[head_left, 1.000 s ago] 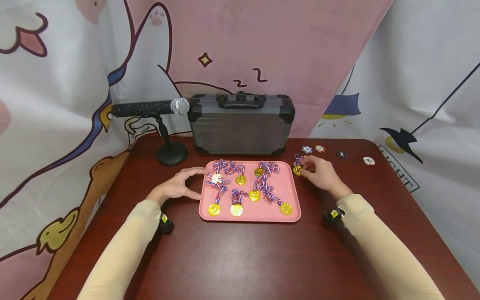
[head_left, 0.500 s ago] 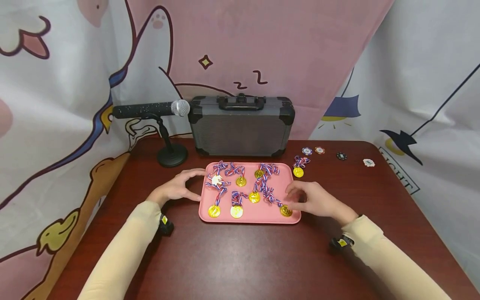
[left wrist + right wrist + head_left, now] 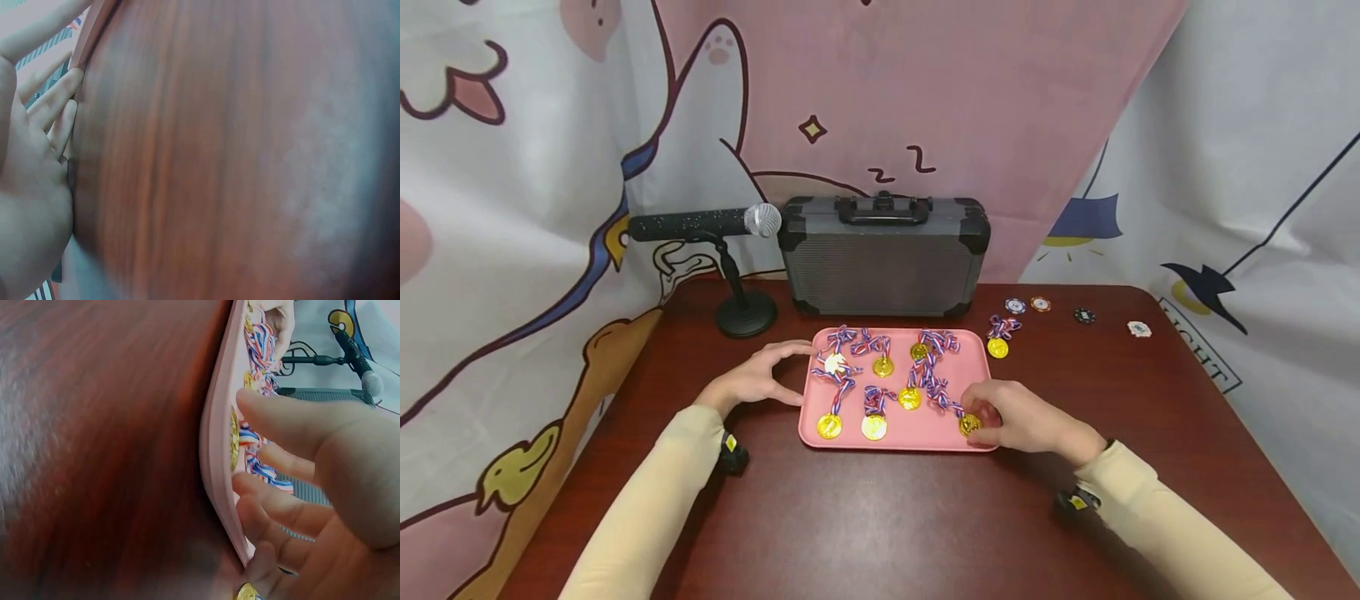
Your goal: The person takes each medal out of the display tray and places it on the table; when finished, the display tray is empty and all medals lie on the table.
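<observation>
A pink tray (image 3: 850, 442) holds several gold medals with red, white and blue ribbons. My right hand (image 3: 1026, 417) reaches over the tray's near right corner, thumb and fingers to either side of a medal (image 3: 969, 424). In the right wrist view, that medal (image 3: 235, 440) lies between the thumb and the spread fingers, with a gap showing on both sides. My left hand (image 3: 752, 377) rests at the tray's left edge, thumb and fingers spread. Straight fingers (image 3: 56, 100) lie right at the rim in the left wrist view.
One more medal (image 3: 997, 347) lies on the table right of the tray. Several poker chips, among them a black chip (image 3: 1084, 316), are at the back right. Behind the tray stand a grey case (image 3: 883, 271) and a microphone (image 3: 700, 223) on a black stand.
My right hand has let go of the medal right of the tray and moved toward me, over the corner medal, its thumb and fingers coming around it. The left hand has stayed put.
</observation>
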The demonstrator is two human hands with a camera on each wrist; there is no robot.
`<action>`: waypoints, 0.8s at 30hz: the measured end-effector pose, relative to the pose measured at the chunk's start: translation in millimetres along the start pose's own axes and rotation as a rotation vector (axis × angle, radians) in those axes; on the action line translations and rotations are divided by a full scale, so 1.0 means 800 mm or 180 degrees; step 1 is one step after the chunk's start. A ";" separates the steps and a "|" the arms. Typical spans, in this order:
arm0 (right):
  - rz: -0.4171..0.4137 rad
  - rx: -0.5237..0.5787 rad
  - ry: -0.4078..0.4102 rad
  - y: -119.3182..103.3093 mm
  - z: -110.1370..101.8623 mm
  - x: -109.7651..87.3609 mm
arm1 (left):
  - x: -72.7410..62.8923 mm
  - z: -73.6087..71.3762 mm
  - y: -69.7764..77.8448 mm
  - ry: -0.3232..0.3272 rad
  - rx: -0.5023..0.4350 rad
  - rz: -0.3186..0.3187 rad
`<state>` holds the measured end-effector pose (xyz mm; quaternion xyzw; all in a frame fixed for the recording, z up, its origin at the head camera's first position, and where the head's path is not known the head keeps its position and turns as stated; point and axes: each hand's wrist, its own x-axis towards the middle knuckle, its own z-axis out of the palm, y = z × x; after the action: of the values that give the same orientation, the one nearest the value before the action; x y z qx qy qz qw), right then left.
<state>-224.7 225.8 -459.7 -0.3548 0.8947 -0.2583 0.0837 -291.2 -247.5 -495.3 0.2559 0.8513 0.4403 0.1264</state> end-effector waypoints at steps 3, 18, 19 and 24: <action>0.0086 -0.0075 0.0025 -0.002 0.003 0.001 | 0.001 0.000 -0.001 0.0018 -0.0034 -0.0026; 0.0094 0.0640 0.0227 0.019 -0.009 -0.008 | -0.002 0.002 -0.001 0.0000 0.0038 -0.0077; 0.0061 0.0724 0.0251 0.022 -0.012 -0.008 | -0.002 0.002 -0.001 -0.0006 0.0025 -0.0070; 0.0036 0.1168 0.0508 0.039 -0.033 -0.010 | -0.001 0.002 -0.001 0.0017 0.0006 -0.0049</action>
<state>-245.9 260.6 -453.6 -0.3069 0.8384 -0.4439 0.0771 -290.5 -247.4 -496.9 0.2482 0.8540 0.4391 0.1273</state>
